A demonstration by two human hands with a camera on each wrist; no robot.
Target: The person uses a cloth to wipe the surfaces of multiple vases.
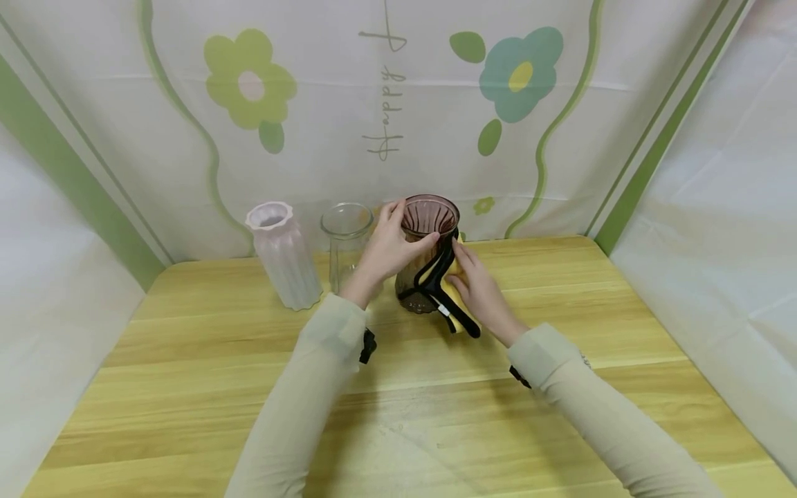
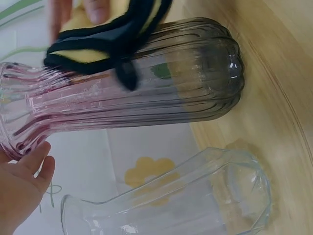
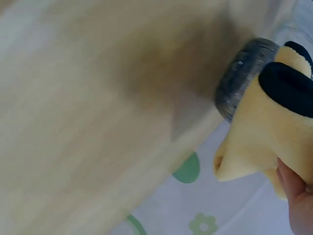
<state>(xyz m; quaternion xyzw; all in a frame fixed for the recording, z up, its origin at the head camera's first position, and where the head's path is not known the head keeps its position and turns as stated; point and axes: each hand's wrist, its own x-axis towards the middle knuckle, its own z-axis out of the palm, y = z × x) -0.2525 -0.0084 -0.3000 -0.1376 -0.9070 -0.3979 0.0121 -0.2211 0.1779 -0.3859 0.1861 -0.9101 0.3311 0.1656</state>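
A ribbed glass vase (image 1: 407,277), purplish at the top and smoky toward its base, stands at the back of the table. My left hand (image 1: 391,247) grips it near the flared rim, thumb on the near side. A yellow cloth with black edging (image 3: 264,132) is pinched in my right hand (image 1: 478,283) and lies against the vase's right side. In the left wrist view, the cloth's black trim (image 2: 98,44) overlaps the upper part of the vase (image 2: 146,93). The smoky base (image 3: 244,81) shows behind the cloth in the right wrist view.
Left of the held vase stands a clear glass vase (image 1: 339,249), partly hidden by my left hand. Further left is a pale pink-white fluted vase (image 1: 289,259). Behind the wooden table (image 1: 398,415) hangs a white curtain (image 1: 336,83) with printed flowers.
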